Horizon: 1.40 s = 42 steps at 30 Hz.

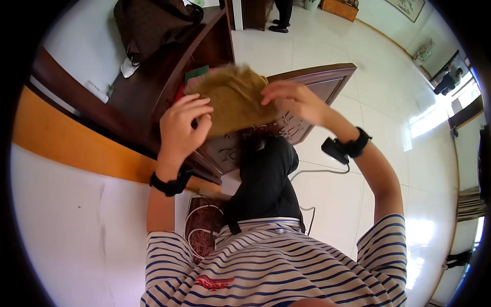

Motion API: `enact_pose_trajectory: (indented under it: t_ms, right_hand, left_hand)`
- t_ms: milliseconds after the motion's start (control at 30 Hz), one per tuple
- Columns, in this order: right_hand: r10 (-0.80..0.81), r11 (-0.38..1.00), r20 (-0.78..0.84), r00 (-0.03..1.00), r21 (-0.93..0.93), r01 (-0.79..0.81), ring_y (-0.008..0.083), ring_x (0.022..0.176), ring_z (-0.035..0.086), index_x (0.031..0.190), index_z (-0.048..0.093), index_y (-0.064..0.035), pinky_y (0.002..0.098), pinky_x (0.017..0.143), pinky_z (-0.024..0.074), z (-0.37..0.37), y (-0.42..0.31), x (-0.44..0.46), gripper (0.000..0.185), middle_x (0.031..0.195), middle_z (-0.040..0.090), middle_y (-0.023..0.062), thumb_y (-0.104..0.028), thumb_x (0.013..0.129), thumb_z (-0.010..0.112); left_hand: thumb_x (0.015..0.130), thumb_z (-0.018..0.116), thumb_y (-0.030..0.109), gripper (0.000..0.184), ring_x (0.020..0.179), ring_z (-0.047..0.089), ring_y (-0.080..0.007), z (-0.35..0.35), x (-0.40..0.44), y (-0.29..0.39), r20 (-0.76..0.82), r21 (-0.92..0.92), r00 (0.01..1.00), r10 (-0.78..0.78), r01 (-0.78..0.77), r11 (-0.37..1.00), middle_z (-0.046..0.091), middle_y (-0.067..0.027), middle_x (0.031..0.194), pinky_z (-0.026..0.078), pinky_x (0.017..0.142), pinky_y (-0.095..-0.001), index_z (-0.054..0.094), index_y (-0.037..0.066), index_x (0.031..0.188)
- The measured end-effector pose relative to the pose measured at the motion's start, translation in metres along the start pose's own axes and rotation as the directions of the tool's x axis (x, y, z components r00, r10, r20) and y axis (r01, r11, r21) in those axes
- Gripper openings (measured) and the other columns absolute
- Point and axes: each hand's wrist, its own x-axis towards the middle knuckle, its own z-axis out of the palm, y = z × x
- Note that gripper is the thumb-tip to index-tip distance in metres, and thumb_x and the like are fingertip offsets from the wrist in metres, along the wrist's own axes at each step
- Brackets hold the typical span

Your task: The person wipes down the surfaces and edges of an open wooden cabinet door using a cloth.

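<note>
A mustard-brown cloth point(227, 102), perhaps a towel, spreads between my two hands above an open carved cabinet door, its far edge blurred by motion. My left hand point(185, 128) has its bent fingers and thumb at the cloth's left edge. On the opposite side, my right hand point(299, 102) pinches the right edge between fingers and thumb. Both wrists wear black bands; a small black box point(335, 150) with a cable hangs at the right one. Behind the cloth, green and red items point(197, 74) show partly inside the dark wooden cabinet point(179, 66).
The carved door point(327, 84) juts out over the white tiled floor point(332, 189). A dark brown bag point(151, 25) rests on the cabinet top. Low on the left, a white cable point(197, 230) loops over a red-brown patterned surface point(202, 245). Other people point(450, 79) stand farther off.
</note>
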Motion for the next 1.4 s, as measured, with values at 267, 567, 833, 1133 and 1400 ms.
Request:
enact_pose_trajectory:
  t_ms: [267,567,833,1133,1400]
  right_hand:
    - [-0.092,0.923,-0.213,0.973,-0.385,0.003,0.0322,0.131,0.042,0.138,0.047,-0.009,0.0427,0.103,0.0425,0.032,0.025,0.039,0.062,0.14,0.046,0.017,-0.027,0.084,0.069]
    - [-0.094,0.782,-0.186,0.978,-0.622,-0.043,0.0286,0.092,0.063,0.118,0.059,-0.0131,0.0393,0.084,0.05,0.066,0.059,0.059,0.072,0.1,0.065,0.0046,-0.05,0.06,0.081]
    - [-0.276,0.716,-0.509,0.815,-0.675,-0.179,0.0266,0.124,0.051,0.133,0.057,-0.0179,0.0454,0.104,0.0391,0.112,0.049,0.043,0.076,0.131,0.057,0.0041,-0.048,0.067,0.076]
    - [-0.055,0.916,-0.689,0.723,-0.323,-0.238,0.0538,0.142,0.019,0.144,0.038,0.0024,0.0541,0.116,0.0238,0.24,0.035,0.037,0.078,0.151,0.032,0.03,0.014,0.069,0.054]
    - [0.093,0.947,-0.518,0.85,-0.218,-0.236,0.0349,0.124,0.049,0.138,0.054,-0.0114,0.0403,0.101,0.0437,0.286,-0.014,0.02,0.07,0.144,0.051,0.0087,0.008,0.071,0.06]
  left_hand:
    - [0.084,0.065,0.055,0.055,0.085,0.068,-0.0378,0.056,0.045,-0.002,0.347,0.273,0.894,-0.283,0.192,0.943,0.071,-0.0169,0.087,0.055,0.073,-0.0453,0.064,0.008,0.113]
    - [0.076,0.066,0.067,0.06,0.063,0.067,-0.0281,0.088,0.026,-0.025,0.004,0.433,0.999,-0.052,0.045,0.9,0.066,-0.0091,0.069,0.053,0.053,-0.0382,0.064,0.009,0.09]
    - [0.076,0.073,0.049,0.056,0.094,0.064,-0.0211,0.09,0.006,-0.019,-0.16,0.489,0.979,0.129,-0.035,0.872,0.067,-0.0046,0.103,0.051,0.083,-0.0324,0.066,0.014,0.118]
    - [0.09,0.06,0.019,0.038,0.134,0.047,-0.0234,0.095,-0.077,-0.025,-0.118,0.464,0.992,0.037,0.022,0.885,0.057,-0.0052,0.138,0.038,0.111,-0.0393,0.063,0.016,0.128]
    - [0.09,0.06,0.01,0.036,0.132,0.049,-0.0276,0.089,-0.182,-0.038,-0.059,0.519,0.991,-0.12,0.133,0.844,0.058,-0.0104,0.135,0.043,0.107,-0.0445,0.064,0.009,0.125]
